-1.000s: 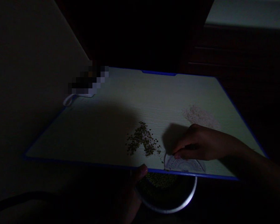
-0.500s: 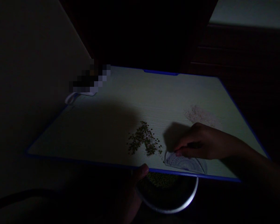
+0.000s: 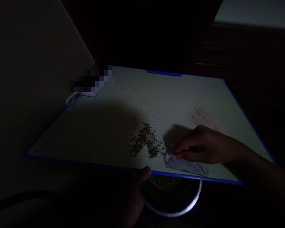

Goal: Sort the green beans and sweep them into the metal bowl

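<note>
In near-darkness, a right hand (image 3: 205,145) pinches a clear half-round protractor (image 3: 184,165) between thumb and fingers, flat or nearly flat on a pale, blue-edged board (image 3: 156,91), close to its near edge. The left hand (image 3: 136,196) is at the left side of a bowl (image 3: 190,205) below that edge, its thumb at the blue trim; the other fingers are lost in shadow, and whether they grasp the rim cannot be told. Small green seeds (image 3: 165,183) show inside the bowl, while a loose pile of seeds (image 3: 153,153) lies on the board just left of the protractor, and a pale crumbly heap (image 3: 203,117) sits beyond the right wrist

Careful work here would seem to call for a light pinch, the straight side kept down against the board, and short, slow strokes, since such small seeds could easily skip or slip beneath the plastic; the bowl is best kept snug under the edge. The protractor's straight side faces the person and the bowl, its curve turned away beneath the fingers, its long axis running left to right, roughly along the blue trim, right end slightly nearer the edge
</note>
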{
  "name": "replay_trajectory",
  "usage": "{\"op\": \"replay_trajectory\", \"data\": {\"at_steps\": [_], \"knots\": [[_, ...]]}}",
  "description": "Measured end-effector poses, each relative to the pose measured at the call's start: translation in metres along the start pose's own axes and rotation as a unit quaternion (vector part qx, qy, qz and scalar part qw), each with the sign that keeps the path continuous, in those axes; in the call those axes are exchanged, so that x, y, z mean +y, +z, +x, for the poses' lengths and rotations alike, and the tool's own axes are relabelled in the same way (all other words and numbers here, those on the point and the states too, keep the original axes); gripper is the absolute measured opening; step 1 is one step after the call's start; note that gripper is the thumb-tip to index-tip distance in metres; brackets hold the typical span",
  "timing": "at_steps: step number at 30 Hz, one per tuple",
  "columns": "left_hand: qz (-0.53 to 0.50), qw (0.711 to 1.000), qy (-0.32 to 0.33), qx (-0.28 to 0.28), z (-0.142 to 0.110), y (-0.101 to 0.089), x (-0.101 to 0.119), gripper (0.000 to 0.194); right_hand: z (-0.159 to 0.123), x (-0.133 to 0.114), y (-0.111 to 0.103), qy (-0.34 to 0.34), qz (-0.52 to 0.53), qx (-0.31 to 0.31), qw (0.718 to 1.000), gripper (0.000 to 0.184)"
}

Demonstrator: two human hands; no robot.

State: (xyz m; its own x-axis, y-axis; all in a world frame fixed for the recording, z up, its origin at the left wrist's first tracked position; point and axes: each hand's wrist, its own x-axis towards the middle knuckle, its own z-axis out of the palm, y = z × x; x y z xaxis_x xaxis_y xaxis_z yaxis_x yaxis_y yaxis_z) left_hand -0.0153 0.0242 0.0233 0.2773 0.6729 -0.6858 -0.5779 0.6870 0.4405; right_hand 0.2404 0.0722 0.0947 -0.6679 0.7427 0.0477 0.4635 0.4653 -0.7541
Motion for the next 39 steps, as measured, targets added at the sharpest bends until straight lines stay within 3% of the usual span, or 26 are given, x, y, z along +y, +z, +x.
{"op": "replay_trajectory", "data": {"at_steps": [6,19,28,32,39], "knots": [[-0.017,0.998,-0.022,0.053,0.002,0.003,0.001,0.093,0.001,0.0,-0.001,-0.004,-0.009,0.021,1.0,0.018],[-0.004,0.999,-0.033,0.003,0.003,-0.003,0.001,0.076,0.003,-0.001,0.0,-0.015,-0.01,0.013,1.0,0.02],[-0.01,0.999,-0.019,0.032,0.003,-0.004,-0.001,0.081,-0.004,0.004,-0.011,0.005,-0.04,0.019,0.999,0.019],[-0.029,0.999,-0.018,0.009,0.003,-0.003,-0.001,0.079,-0.003,0.006,-0.007,0.001,-0.009,-0.004,1.0,0.019],[-0.009,0.998,-0.045,0.044,0.002,-0.005,-0.002,0.071,-0.002,0.0,0.002,-0.006,0.028,-0.027,0.999,0.016]]}}
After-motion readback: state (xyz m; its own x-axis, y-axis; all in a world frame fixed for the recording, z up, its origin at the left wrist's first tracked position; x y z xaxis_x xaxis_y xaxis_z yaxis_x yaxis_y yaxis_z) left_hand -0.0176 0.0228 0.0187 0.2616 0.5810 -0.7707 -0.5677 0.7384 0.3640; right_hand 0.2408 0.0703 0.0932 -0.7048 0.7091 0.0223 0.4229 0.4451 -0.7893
